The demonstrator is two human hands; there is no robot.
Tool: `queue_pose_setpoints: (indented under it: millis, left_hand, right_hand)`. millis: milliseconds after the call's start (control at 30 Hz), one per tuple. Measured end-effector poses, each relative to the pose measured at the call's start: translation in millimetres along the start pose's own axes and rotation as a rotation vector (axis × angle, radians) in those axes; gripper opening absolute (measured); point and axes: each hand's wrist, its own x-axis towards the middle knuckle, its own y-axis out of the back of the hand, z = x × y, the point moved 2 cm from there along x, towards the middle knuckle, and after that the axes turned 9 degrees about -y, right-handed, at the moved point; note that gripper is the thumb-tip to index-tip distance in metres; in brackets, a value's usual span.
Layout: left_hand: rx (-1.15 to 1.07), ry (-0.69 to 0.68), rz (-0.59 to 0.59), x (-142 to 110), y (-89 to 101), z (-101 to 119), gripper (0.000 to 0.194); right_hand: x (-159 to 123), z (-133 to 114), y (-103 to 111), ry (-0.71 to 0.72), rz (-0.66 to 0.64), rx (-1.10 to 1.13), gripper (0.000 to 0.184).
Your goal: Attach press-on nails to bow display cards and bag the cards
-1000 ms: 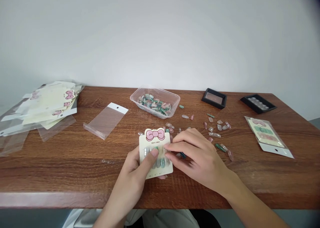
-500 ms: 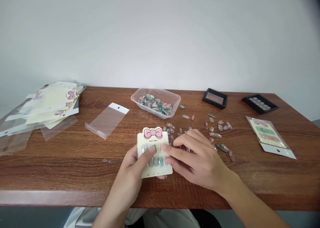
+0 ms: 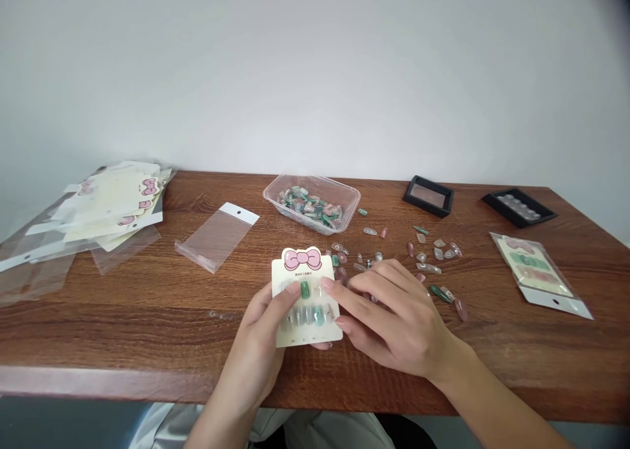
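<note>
My left hand [image 3: 260,327] is closed on a cream press-on nail card [image 3: 290,336] with a pink bow at its top, thumb in front and fingers behind. Two rows of false nails sit on the card, among them a green nail [image 3: 304,290] beside the thumb tip and a pale blue one [image 3: 319,315] in the lower row. My right hand [image 3: 401,321] has its index fingertip on the card's upper right, over a pale nail. The right thumb tip is by the card's right edge, apart from the index finger.
A clear plastic tub [image 3: 350,203] of false nails stands at the back, with loose nails [image 3: 436,269] scattered to its right. Two black frames [image 3: 428,196] lie further right, above a bagged nail card [image 3: 541,275]. An open-looking clear bag [image 3: 216,237] and piled cards [image 3: 113,199] lie left.
My left thumb has slid left, so the green nail shows fully. My right index fingertip stays on the card's upper right. The whole view has shifted slightly.
</note>
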Motion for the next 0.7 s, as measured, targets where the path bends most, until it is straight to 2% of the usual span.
queue_pose_setpoints:
  millis: [267,367,433,500,567,633,700]
  left_hand:
    - [-0.023,0.017,0.007,5,8.8,-7,0.039]
    - [-0.068,0.032,-0.014,8,9.2,-8,0.038]
    - [-0.096,0.034,-0.019,9,8.0,-8,0.037]
    - [-0.12,0.031,-0.029,9,6.3,-8,0.036]
    - [-0.142,0.034,-0.048,8,4.8,-7,0.037]
    - [-0.155,0.038,-0.078,7,4.1,-7,0.04]
    - [-0.148,0.047,-0.133,7,3.8,-7,0.042]
  right_hand:
    - [0,0,-1,-0.008,-0.041,-0.006,0.022]
    - [-1,1,-1,0.0,-0.051,-0.009,0.026]
    - [-1,2,1,-0.011,0.006,0.035,0.034]
    - [-2,4,3,-0.089,0.09,0.133,0.041]
    - [-3,8,4,-0.237,0.137,0.232,0.044]
    - [-4,11,2,-0.376,0.138,0.279,0.04]
    - [-5,14,-1,-0.453,0.108,0.276,0.035]
